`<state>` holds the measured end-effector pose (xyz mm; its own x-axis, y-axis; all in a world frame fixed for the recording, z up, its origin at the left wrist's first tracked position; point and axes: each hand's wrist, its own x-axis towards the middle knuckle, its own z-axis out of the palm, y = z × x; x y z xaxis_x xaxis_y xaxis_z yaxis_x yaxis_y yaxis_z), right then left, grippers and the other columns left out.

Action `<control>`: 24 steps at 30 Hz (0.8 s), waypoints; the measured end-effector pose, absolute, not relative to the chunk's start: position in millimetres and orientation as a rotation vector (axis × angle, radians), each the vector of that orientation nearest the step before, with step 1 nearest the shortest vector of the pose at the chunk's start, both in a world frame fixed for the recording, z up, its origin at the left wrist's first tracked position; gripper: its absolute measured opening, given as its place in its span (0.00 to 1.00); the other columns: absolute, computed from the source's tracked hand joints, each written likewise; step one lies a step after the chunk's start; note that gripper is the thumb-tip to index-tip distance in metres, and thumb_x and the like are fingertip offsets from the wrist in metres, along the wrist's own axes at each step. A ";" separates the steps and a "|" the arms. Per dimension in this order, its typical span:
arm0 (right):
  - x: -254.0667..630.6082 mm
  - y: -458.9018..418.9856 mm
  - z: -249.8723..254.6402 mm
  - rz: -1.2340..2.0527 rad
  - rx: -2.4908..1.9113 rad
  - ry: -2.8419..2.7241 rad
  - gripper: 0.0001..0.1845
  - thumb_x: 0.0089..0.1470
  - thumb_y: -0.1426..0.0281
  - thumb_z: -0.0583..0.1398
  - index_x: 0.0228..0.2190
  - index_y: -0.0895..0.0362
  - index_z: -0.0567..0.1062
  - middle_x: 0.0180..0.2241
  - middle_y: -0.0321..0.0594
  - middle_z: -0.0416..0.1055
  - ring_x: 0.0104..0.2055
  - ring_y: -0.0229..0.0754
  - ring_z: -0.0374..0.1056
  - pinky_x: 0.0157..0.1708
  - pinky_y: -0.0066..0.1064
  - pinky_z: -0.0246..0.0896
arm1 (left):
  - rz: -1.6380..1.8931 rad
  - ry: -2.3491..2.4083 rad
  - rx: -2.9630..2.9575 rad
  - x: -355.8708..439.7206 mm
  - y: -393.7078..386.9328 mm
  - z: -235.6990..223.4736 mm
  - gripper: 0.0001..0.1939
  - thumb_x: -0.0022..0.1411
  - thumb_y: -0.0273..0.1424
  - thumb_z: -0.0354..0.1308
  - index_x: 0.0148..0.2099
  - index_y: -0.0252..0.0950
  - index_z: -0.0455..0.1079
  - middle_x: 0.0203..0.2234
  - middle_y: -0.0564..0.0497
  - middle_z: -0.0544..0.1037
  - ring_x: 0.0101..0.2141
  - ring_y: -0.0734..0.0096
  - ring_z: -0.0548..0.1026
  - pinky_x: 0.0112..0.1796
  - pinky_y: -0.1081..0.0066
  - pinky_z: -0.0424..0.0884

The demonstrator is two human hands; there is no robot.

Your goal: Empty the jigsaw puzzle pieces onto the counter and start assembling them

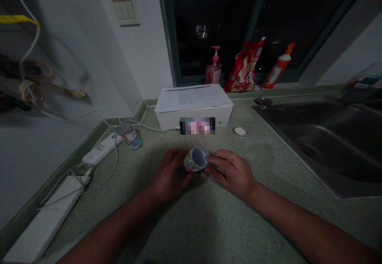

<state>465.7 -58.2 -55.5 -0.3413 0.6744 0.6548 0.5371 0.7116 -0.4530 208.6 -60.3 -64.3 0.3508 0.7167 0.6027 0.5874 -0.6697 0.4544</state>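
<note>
A small open jar (pixel 199 159) with a colourful label tilts slightly towards me above the speckled counter, its pale inside showing. Round its left side, my left hand (pixel 170 172) is closed, fingers behind and thumb in front. My right hand (pixel 234 172) grips the jar's right rim between fingers and thumb. A round lid (pixel 240 131), pale side up, lies on the counter beyond my right hand. Another jar (pixel 130 135) with a similar label and a grey lid leans at the left.
Behind the jar are a white box (pixel 193 104) with a printed sheet on top and a phone on a cable. Power strips (pixel 101 149) and cords line the left edge. A steel sink (pixel 322 136) is at the right. Bottles and a red bag (pixel 244 69) stand by the window.
</note>
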 end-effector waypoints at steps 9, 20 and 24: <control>464.1 -52.9 -55.6 0.167 -0.913 -2.014 0.19 0.70 0.61 0.61 0.58 0.53 0.77 0.61 0.55 0.72 0.55 0.56 0.76 0.51 0.48 0.79 | 1.304 1.268 2.566 202.6 -62.4 -64.4 0.35 0.64 0.30 0.70 0.69 0.42 0.63 0.55 0.40 0.73 0.52 0.49 0.78 0.48 0.49 0.83; 453.0 -42.6 -78.2 0.713 -0.908 -1.839 0.22 0.74 0.56 0.57 0.62 0.48 0.77 0.67 0.50 0.70 0.69 0.55 0.67 0.69 0.54 0.63 | 1.323 1.283 2.607 199.9 -57.8 -66.5 0.40 0.60 0.25 0.72 0.69 0.43 0.59 0.54 0.41 0.76 0.51 0.49 0.80 0.47 0.50 0.83; 453.8 -36.3 -84.4 0.851 -0.954 -1.783 0.23 0.73 0.53 0.56 0.60 0.47 0.78 0.62 0.48 0.75 0.64 0.52 0.71 0.65 0.48 0.68 | 1.329 1.248 2.545 202.6 -58.5 -66.6 0.38 0.60 0.26 0.73 0.67 0.43 0.61 0.52 0.40 0.78 0.50 0.48 0.80 0.46 0.48 0.84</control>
<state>453.8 -36.3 -84.4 -0.2843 0.8745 0.3930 0.2444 0.4625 -0.8522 202.6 -58.5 -66.6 0.3218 0.6527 0.6859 0.6437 -0.6820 0.3470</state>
